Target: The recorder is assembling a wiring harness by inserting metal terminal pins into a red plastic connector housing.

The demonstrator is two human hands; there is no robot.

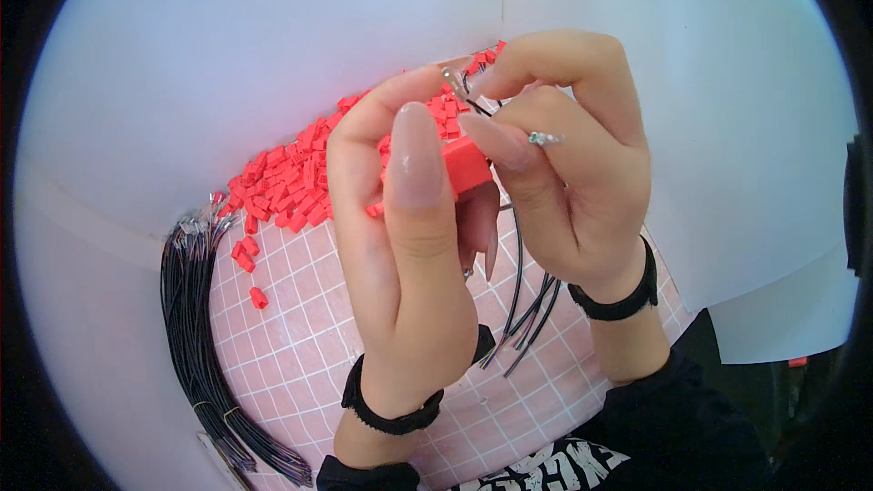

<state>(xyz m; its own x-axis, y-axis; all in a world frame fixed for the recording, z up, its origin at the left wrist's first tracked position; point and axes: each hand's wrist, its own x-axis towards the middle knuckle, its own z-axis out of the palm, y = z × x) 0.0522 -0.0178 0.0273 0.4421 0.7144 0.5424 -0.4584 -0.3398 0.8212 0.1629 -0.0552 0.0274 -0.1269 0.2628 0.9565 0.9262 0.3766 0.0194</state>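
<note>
Held up close, a red plastic connector housing (466, 165) is pinched between the thumb and fingers of my left hand (409, 245), which is closed. My right hand (573, 155) is closed on a thin black wire (479, 107), right beside the housing. A small metal terminal (450, 82) tips the wire, standing just above the housing and apart from it, near my left index fingertip. More black cable (519, 255) hangs below my hands, and several of its lower ends (523, 336) dangle over the mat. My fingers partly hide the housing.
A heap of red connector housings (291, 168) lies at the back left on the pink gridded mat (291, 345), with some loose ones (258, 297) nearer. Left of it lies a tied bundle of black cables (186, 318). Pale upright panels (227, 45) wall in the back and sides.
</note>
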